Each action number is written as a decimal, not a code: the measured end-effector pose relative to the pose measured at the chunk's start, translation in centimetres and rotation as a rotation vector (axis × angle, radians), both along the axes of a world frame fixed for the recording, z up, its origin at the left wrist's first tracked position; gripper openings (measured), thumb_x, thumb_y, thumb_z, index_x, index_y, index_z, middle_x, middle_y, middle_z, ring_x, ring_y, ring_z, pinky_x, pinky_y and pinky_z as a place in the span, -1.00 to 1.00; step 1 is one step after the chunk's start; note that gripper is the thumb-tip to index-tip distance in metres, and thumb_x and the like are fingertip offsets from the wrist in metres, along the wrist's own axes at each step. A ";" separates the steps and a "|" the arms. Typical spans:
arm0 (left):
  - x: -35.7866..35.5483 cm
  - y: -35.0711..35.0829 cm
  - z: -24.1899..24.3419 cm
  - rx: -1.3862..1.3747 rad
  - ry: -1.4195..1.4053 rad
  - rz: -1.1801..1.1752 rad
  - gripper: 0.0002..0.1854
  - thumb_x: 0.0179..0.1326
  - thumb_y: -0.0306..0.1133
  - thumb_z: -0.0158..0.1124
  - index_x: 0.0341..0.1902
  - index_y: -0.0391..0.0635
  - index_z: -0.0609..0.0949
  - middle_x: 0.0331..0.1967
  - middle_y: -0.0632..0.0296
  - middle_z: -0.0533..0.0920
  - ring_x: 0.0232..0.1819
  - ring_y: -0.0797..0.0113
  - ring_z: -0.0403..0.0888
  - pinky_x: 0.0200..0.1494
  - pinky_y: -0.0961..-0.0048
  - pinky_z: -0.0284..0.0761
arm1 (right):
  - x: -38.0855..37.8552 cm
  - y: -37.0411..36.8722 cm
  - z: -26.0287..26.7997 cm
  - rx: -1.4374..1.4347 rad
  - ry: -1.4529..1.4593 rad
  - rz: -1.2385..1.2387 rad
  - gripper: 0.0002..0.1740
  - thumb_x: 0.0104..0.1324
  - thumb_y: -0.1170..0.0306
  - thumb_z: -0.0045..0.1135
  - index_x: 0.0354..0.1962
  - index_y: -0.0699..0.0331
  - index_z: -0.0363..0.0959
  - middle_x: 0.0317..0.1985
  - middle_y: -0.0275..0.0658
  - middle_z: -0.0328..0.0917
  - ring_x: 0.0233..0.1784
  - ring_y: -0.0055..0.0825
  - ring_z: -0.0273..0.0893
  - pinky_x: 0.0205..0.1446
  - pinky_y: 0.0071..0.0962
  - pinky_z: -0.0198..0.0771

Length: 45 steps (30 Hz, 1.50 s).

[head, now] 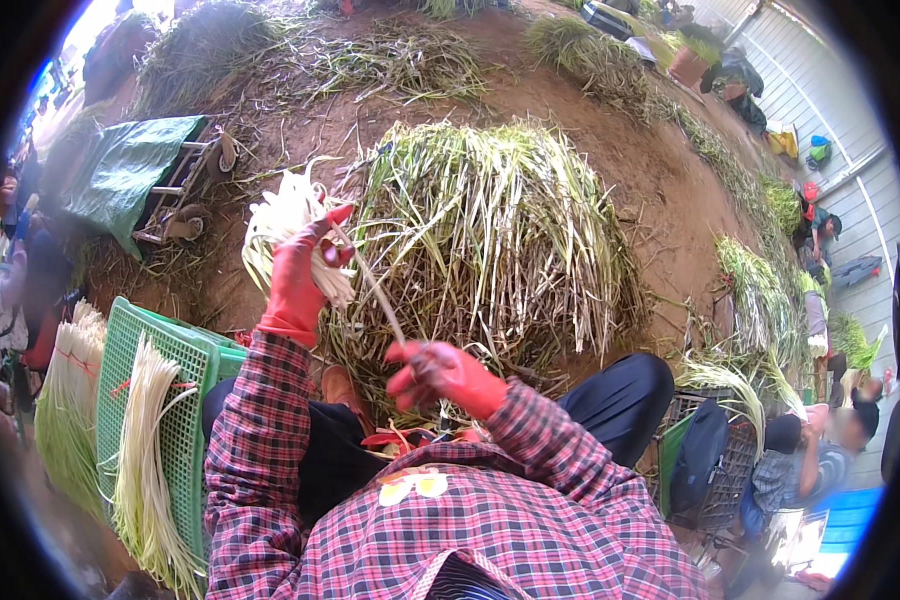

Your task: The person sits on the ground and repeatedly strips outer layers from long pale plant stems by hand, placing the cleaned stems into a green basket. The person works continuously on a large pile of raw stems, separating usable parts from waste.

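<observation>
A bunch of pale chive-like stalks [279, 214], white ends upward, is in my red-gloved left hand [298, 270]. From that hand one thin stalk [377, 291] slants down to my right hand [450, 377], also in a red glove, whose fingertips pinch its lower end. Just beyond both hands lies a large heap of green and yellowed stalks [487, 232], brown and matted along its lower side.
At left, a tied bundle [144, 442] lies against green plastic crates [112, 375], beside more bundles [75, 390]. A cart with a green tarp [124, 169] stands farther off. Cut greens litter the earth floor [667, 225]. People [817, 450] sit at right beside a backpack [697, 454].
</observation>
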<state>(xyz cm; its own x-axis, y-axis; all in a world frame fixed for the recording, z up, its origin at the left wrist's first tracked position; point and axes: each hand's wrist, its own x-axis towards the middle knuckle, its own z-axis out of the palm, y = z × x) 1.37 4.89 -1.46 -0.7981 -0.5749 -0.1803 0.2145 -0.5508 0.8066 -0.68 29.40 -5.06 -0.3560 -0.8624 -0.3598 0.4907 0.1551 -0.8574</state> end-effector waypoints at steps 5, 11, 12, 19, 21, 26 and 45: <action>-0.1 1.7 -2.0 -0.069 -0.070 -0.043 -0.45 0.31 -0.37 0.16 0.36 -0.10 0.29 0.01 0.08 0.63 -0.51 0.47 0.58 -0.34 0.45 0.64 | 0.1 -3.3 2.3 0.014 0.338 -0.342 -0.72 0.46 0.46 -0.28 -0.04 0.29 0.42 -0.53 -0.32 0.52 -0.51 -0.61 0.49 -0.42 -0.65 0.42; 0.5 4.4 -3.9 0.206 0.070 -0.279 -0.41 0.36 -0.23 0.08 0.41 -0.08 0.20 0.26 0.02 0.42 0.20 0.14 0.46 0.19 0.21 0.46 | -1.2 -5.6 0.8 0.500 1.452 0.082 -0.78 0.30 0.45 0.02 -0.09 0.20 0.43 -0.34 -0.13 0.59 -0.41 -0.40 0.59 -0.32 -0.45 0.52; 0.6 4.1 -3.9 0.232 0.037 -0.287 -0.39 0.36 -0.23 0.08 0.41 -0.11 0.19 0.26 0.04 0.42 0.19 0.15 0.47 0.18 0.26 0.47 | -1.1 -5.4 0.7 0.407 1.436 0.039 -0.79 0.31 0.44 0.02 -0.10 0.20 0.47 -0.30 -0.09 0.60 -0.43 -0.35 0.59 -0.32 -0.42 0.53; 1.0 3.6 -4.0 0.241 0.057 -0.300 -0.49 0.35 -0.27 0.09 0.30 -0.24 0.34 0.17 0.09 0.50 0.04 0.30 0.55 0.05 0.45 0.52 | -4.1 -3.9 0.7 0.101 0.513 -0.418 -0.65 0.41 0.22 0.01 0.00 0.26 0.50 -0.26 -0.17 0.65 -0.28 -0.51 0.61 -0.25 -0.55 0.52; 0.9 3.6 -4.3 0.198 -0.070 -0.309 -0.54 0.35 -0.29 0.09 0.25 -0.28 0.41 0.09 0.10 0.55 -0.02 0.32 0.58 0.02 0.45 0.52 | -5.2 -4.8 0.0 0.143 0.712 -0.286 -0.62 0.40 0.17 0.02 0.00 0.26 0.50 -0.30 -0.20 0.65 -0.27 -0.54 0.61 -0.22 -0.56 0.50; 0.9 3.7 -5.4 0.033 -0.079 -0.321 -0.52 0.33 -0.36 0.10 0.28 -0.28 0.38 -0.02 0.10 0.63 -0.03 0.33 0.61 -0.03 0.52 0.48 | -5.5 -8.1 -2.5 0.003 0.486 -0.255 -0.67 0.28 0.21 0.15 -0.09 0.21 0.56 -0.27 -0.21 0.65 -0.23 -0.43 0.62 -0.12 -0.43 0.49; 0.0 -2.7 5.3 0.101 0.603 0.083 -0.42 0.34 -0.34 0.14 0.40 0.07 0.23 0.10 0.10 0.55 -0.49 0.64 0.41 -0.11 0.43 0.56 | -13.0 -13.8 -14.8 0.657 0.358 -0.311 -0.41 0.29 0.00 0.14 -0.04 0.40 0.41 -0.26 -0.19 0.60 -0.46 -0.57 0.52 -0.40 -0.51 0.50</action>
<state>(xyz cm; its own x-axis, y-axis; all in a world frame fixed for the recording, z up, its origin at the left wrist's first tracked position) 1.35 2.22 3.80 -0.7301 -0.6428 0.2317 0.6617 -0.5805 0.4745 -13.66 15.57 -19.86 -0.7345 -0.3573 -0.5769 0.3070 0.5831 -0.7521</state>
